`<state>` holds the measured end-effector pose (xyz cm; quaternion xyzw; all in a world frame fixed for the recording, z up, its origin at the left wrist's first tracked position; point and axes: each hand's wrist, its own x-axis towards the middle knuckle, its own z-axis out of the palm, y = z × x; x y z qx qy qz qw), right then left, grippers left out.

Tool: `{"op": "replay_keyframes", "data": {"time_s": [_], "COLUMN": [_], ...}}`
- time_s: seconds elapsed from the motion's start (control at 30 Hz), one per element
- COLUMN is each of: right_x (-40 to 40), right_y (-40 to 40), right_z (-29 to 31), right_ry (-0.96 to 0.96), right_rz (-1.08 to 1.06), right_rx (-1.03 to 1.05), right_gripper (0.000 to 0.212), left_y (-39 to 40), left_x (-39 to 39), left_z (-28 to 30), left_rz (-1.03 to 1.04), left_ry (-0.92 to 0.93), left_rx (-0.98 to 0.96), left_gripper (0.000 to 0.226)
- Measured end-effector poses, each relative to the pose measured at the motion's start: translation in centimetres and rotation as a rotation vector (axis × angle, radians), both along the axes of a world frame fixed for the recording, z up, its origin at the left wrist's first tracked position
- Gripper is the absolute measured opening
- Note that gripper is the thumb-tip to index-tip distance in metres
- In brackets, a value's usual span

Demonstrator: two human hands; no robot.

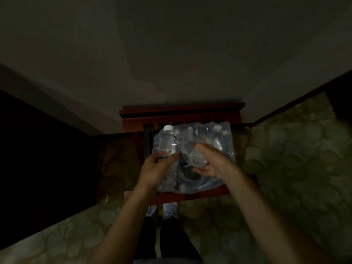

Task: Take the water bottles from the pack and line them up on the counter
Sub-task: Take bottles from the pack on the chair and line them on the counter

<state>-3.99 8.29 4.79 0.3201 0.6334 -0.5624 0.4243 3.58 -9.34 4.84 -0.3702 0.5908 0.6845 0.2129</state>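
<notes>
Dim light barely reaches the wooden chair (181,115) against the wall, where the pack (215,138) of bottles sits on the seat with its plastic wrap torn open at the near side. No counter is visible from where I stand, only patterned floor (295,159) on either side. What worries me is the wrap: the loose film is bunched around both hands, and if it catches on a bottle as it comes out, the whole pack could slide toward the seat's front edge and the remaining bottles tumble off. The dark does not help either, since a damp or smooth bottle held low on its body could slip. The left hand (154,166) has its fingers curled round the lower half of one bottle (167,141), which stands upright with its white cap clear of the pack. The right hand (207,162) is wrapped round a second bottle (198,159), tipped so its base faces the camera, thumb over the top and fingers underneath. Both bottles are just above the pack, neither yet carried away from it.
</notes>
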Motion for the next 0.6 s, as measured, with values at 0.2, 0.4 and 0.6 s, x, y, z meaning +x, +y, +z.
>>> {"op": "replay_keyframes", "data": {"time_s": [0.2, 0.4, 0.6], "right_x": [0.3, 3.2, 2.0], "right_y": [-0.5, -2.3, -4.6], "right_z": [4.7, 8.7, 13.1], "right_ry": [0.032, 0.157, 0.397], "right_rz": [-0.078, -0.016, 0.18], "right_rx": [-0.13, -0.315, -0.559], "right_gripper": [0.047, 0.059, 0.056], "left_y": [-0.8, -2.6, -5.1], "left_x": [-0.4, -1.0, -0.3], "left_z": [4.8, 10.0, 15.3], "left_rz": [0.121, 0.236, 0.289], "left_ry": [0.062, 0.15, 0.32], "left_rx": [-0.037, -0.053, -0.061], "left_gripper": [0.058, 0.057, 0.031]}}
